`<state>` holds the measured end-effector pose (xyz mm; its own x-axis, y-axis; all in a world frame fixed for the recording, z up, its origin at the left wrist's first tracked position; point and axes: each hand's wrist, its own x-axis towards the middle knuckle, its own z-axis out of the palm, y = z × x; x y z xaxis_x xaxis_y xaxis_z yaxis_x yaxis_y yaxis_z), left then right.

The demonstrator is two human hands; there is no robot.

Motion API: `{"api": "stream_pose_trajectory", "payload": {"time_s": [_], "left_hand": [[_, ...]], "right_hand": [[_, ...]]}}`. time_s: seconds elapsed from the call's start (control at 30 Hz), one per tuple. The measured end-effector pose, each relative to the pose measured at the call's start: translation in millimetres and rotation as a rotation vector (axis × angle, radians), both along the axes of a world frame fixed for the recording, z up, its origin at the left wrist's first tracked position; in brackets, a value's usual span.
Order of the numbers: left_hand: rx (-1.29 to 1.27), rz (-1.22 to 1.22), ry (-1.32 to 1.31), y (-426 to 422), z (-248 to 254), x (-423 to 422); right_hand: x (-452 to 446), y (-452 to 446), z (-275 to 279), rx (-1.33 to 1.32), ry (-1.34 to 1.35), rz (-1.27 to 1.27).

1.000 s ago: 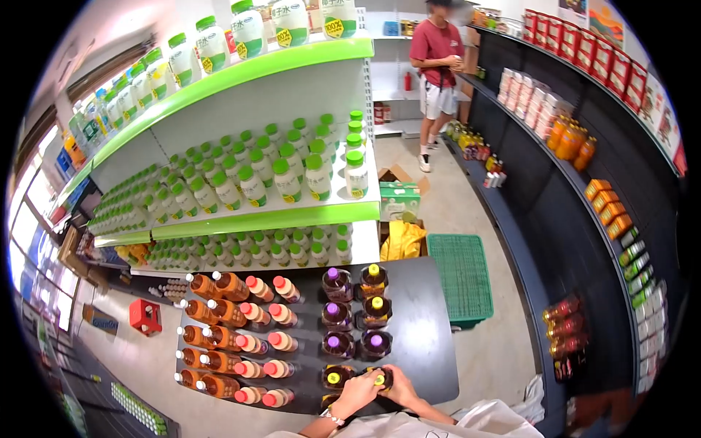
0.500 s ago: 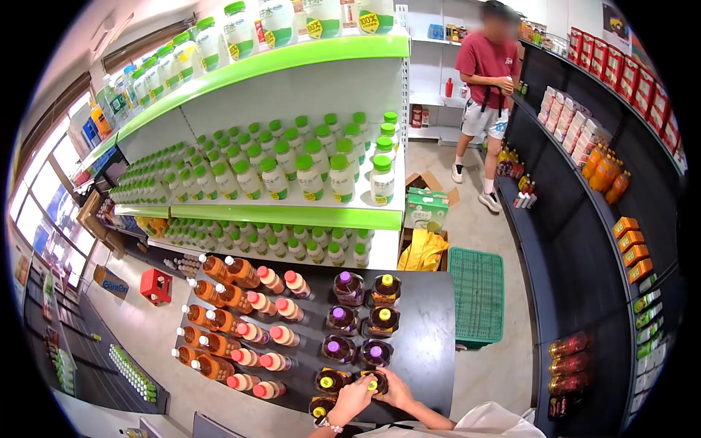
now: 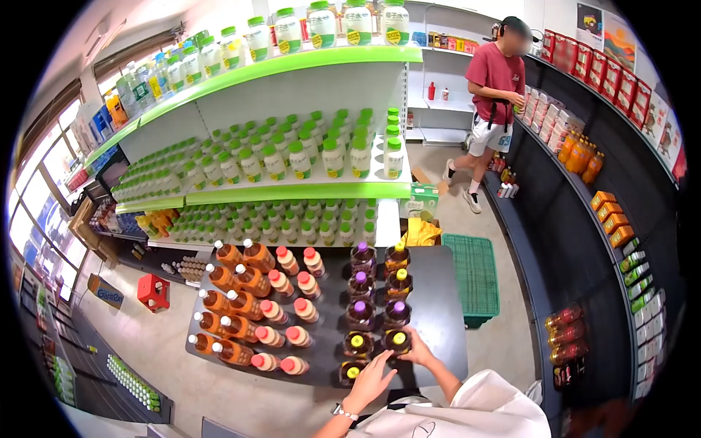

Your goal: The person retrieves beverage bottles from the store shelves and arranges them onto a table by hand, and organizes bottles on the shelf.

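Note:
Dark drink bottles with purple and yellow caps stand in two columns on the right part of the black table (image 3: 328, 255). My right hand (image 3: 421, 349) curves round the right side of a yellow-capped dark drink bottle (image 3: 396, 342) in the right column. Just below and left of that bottle is my left hand (image 3: 371, 381), fingers stretched out and holding nothing. Close to its fingertips stands another yellow-capped dark bottle (image 3: 353, 372). My left wrist wears a bracelet (image 3: 345, 412).
Red-capped bottles (image 3: 307, 312) and white-capped orange-brown bottles (image 3: 252, 280) fill the table's left side. Behind it rises a shelf of green-capped bottles (image 3: 298, 159). A green crate (image 3: 471, 277) sits right of the table. Another person (image 3: 496, 87) stands by the dark right-hand shelves (image 3: 537, 226).
My left hand has come off the yellow-capped bottle, down and left, and its fingers have straightened. My right hand has stayed at the bottle's side. The view has shifted; the other person has turned.

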<state>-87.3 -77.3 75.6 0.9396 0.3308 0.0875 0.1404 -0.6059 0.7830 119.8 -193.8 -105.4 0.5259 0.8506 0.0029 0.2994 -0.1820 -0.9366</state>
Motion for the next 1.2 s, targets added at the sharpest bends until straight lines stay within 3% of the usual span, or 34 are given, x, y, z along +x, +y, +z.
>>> {"api": "stream_pose_trajectory", "payload": {"time_s": [0.13, 0.2, 0.27, 0.33, 0.47, 0.5, 0.6, 0.63, 0.77, 0.87, 0.9, 1.13, 1.17, 1.2], "left_hand": [[-0.118, 0.140, 0.160, 1.6, 4.9, -105.7], [-0.143, 0.214, 0.135, 7.4, -11.8, -167.5], [-0.088, 0.259, 0.191, 13.6, -39.9, -232.6], [-0.113, 0.278, 0.406, 23.8, -40.3, -291.8], [-0.159, 0.317, 0.799, 31.7, -40.3, -373.4], [-0.068, 0.323, 0.707, 30.6, -82.5, -404.1], [-0.074, 0.400, 0.718, 38.0, -84.6, -425.3], [-0.066, 0.430, 0.602, 37.3, -95.1, -434.4], [-0.057, 0.489, 0.550, 52.9, -82.6, -440.3], [-0.338, 0.648, 0.362, 71.3, -20.4, -460.2], [-0.348, 0.705, 0.328, 77.1, -37.2, -474.5], [-0.465, 0.777, 0.564, 177.7, -55.2, -586.7], [-0.438, 0.830, 0.484, 189.6, -93.0, -607.6], [-0.392, 0.791, 0.549, 213.9, -70.8, -626.2]], "right_hand": [[-52.1, -13.3, 45.2, -0.348, -0.346, -0.265], [-86.3, -7.3, 42.6, -0.144, -0.458, -0.562], [-125.0, 11.1, 84.5, 0.010, -0.548, -0.788], [-159.7, 39.2, 115.3, 0.137, -0.597, -0.800], [-239.1, 127.3, 168.2, 0.421, -0.460, -0.560], [-260.9, 145.3, 174.5, 0.442, -0.383, -0.456], [-331.0, 197.8, 199.8, 0.582, -0.321, -0.120], [-353.9, 208.7, 194.1, 0.536, -0.244, -0.021], [-439.6, 238.5, 179.2, 0.426, -0.132, 0.338], [-487.3, 262.9, 155.2, 0.331, -0.109, 0.553], [-502.2, 274.6, 147.6, 0.285, -0.097, 0.589], [-602.7, 412.9, 102.3, 0.134, 0.005, 0.838], [-616.6, 446.7, 100.8, 0.115, -0.027, 0.907], [-633.4, 474.5, 93.0, 0.079, -0.052, 0.975]]}}
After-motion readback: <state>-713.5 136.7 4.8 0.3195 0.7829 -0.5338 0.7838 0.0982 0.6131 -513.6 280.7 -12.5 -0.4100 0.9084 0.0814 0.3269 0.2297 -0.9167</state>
